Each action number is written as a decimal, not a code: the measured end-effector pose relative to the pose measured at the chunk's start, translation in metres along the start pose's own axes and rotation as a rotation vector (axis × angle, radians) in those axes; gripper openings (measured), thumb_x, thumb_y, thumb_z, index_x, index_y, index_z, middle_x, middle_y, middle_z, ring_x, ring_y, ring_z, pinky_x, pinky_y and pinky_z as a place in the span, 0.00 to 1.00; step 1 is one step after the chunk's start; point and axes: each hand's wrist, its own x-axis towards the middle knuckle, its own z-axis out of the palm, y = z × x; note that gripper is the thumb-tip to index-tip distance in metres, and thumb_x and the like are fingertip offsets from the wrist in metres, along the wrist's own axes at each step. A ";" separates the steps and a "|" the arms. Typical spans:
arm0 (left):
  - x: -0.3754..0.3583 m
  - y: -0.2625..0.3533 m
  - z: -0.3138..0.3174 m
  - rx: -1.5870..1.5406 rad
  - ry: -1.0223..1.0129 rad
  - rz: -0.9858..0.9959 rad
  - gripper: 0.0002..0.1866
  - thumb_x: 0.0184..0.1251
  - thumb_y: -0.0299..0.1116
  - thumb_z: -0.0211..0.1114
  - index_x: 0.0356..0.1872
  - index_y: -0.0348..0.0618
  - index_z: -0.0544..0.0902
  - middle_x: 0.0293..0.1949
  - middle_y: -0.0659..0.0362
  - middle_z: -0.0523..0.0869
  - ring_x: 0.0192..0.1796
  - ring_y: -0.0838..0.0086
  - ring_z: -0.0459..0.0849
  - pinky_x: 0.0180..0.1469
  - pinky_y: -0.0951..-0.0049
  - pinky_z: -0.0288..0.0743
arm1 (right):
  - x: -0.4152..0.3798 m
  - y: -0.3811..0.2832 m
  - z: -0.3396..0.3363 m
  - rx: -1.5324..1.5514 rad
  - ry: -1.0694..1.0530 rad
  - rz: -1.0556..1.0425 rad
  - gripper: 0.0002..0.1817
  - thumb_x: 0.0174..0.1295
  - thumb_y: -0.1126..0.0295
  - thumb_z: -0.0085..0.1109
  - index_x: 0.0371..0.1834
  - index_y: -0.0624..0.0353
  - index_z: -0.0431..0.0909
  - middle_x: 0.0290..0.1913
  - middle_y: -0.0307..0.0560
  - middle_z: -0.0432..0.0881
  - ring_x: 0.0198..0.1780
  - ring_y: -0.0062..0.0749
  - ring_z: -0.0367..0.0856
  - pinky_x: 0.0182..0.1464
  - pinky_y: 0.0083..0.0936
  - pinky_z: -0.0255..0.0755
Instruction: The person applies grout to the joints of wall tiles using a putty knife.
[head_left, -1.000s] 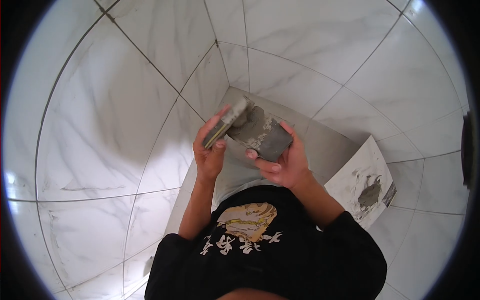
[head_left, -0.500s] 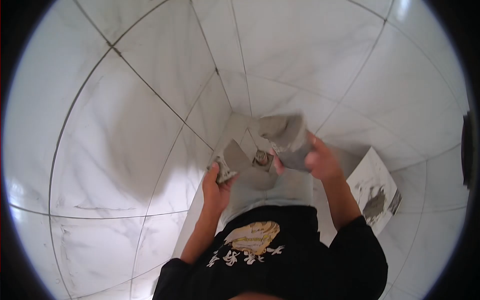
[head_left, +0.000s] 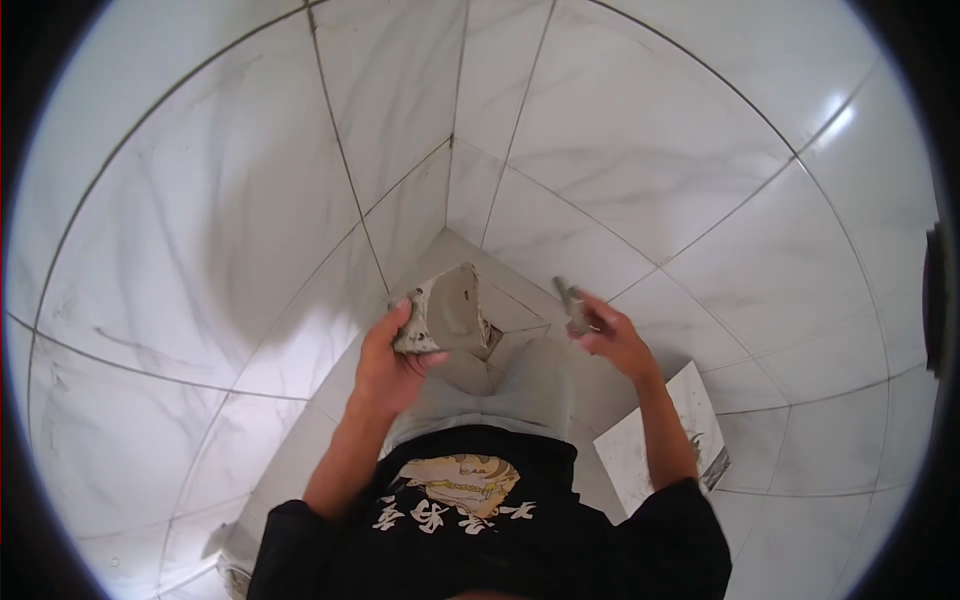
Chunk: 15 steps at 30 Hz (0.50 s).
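My left hand (head_left: 387, 362) is wrapped round the near left side of a piece coated in grey mortar (head_left: 455, 308), its broad face showing and its edges rough. To the right, my right hand (head_left: 607, 335) is closed round a thin grey tool (head_left: 565, 295), seen almost edge-on and slightly blurred. The tool and the coated piece are apart. Beyond and partly behind the piece, a small square opening (head_left: 494, 340) shows in the floor.
White marbled tile walls (head_left: 600, 150) meet in a corner ahead. A loose white tile (head_left: 640, 440) with grey smears and a dark edge lies by my right forearm. A round object (head_left: 236, 578), partly cut off, is at the lower left.
The view has shifted. The broad, mortar-covered thing at my right hand no longer shows; a thin edge-on tool is seen there. The piece in my left hand now shows more of its broad face.
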 end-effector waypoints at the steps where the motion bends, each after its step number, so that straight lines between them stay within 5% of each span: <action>1: 0.001 0.002 -0.008 0.049 0.043 -0.031 0.21 0.76 0.42 0.55 0.57 0.33 0.77 0.46 0.54 0.88 0.43 0.70 0.90 0.39 0.72 0.91 | -0.003 -0.008 0.005 0.486 0.079 -0.031 0.36 0.57 0.66 0.72 0.71 0.55 0.71 0.61 0.51 0.76 0.65 0.40 0.72 0.64 0.37 0.70; 2: 0.003 0.002 -0.013 0.100 0.089 -0.069 0.21 0.76 0.41 0.55 0.57 0.33 0.77 0.45 0.54 0.88 0.42 0.70 0.90 0.38 0.72 0.91 | -0.006 -0.016 0.010 0.978 0.168 -0.047 0.37 0.57 0.66 0.71 0.71 0.56 0.70 0.59 0.51 0.77 0.64 0.38 0.72 0.64 0.37 0.70; 6: 0.010 -0.001 -0.024 0.190 0.135 -0.186 0.20 0.76 0.41 0.55 0.55 0.32 0.78 0.45 0.53 0.88 0.41 0.70 0.90 0.37 0.72 0.90 | 0.008 -0.064 0.009 0.913 0.079 -0.080 0.38 0.54 0.66 0.71 0.71 0.57 0.70 0.63 0.52 0.74 0.65 0.39 0.71 0.64 0.37 0.69; 8: 0.011 0.005 -0.018 0.268 0.042 -0.209 0.21 0.76 0.41 0.56 0.55 0.31 0.78 0.44 0.52 0.88 0.41 0.69 0.90 0.37 0.72 0.90 | 0.017 -0.081 0.008 0.166 0.011 -0.328 0.36 0.53 0.68 0.72 0.69 0.53 0.74 0.65 0.52 0.71 0.66 0.41 0.70 0.64 0.37 0.69; 15: 0.010 0.009 -0.014 0.343 0.063 -0.176 0.21 0.76 0.41 0.56 0.55 0.30 0.78 0.44 0.52 0.88 0.41 0.69 0.90 0.37 0.71 0.90 | 0.035 -0.114 0.014 -0.335 -0.066 -0.317 0.34 0.46 0.73 0.75 0.62 0.43 0.81 0.66 0.55 0.68 0.64 0.49 0.72 0.64 0.39 0.69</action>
